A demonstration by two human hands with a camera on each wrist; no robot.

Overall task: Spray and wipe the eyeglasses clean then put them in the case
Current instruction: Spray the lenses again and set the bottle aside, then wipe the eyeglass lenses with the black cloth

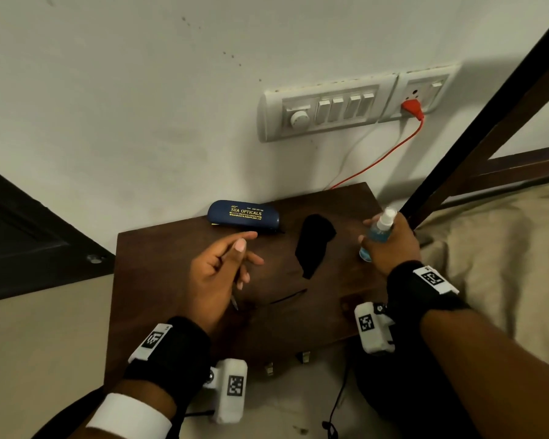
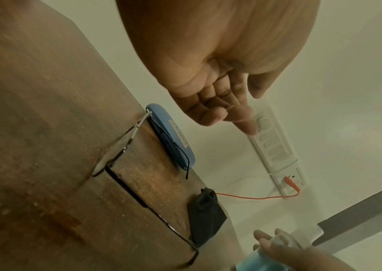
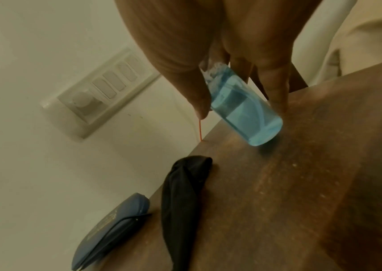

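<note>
My right hand [image 1: 390,240] grips the blue spray bottle [image 3: 243,104] right of the black cloth [image 1: 314,245]; left hand [image 1: 219,267] relaxed, empty, above the eyeglasses [image 2: 125,146]; I should aim the nozzle lensward.

On the blue case [image 1: 243,215] I read "SHA OPTICALS" in gold capitals; the smaller gold lines above and under it are too fine for me. My wrist tags [image 1: 366,322] carry only coded squares.
</note>
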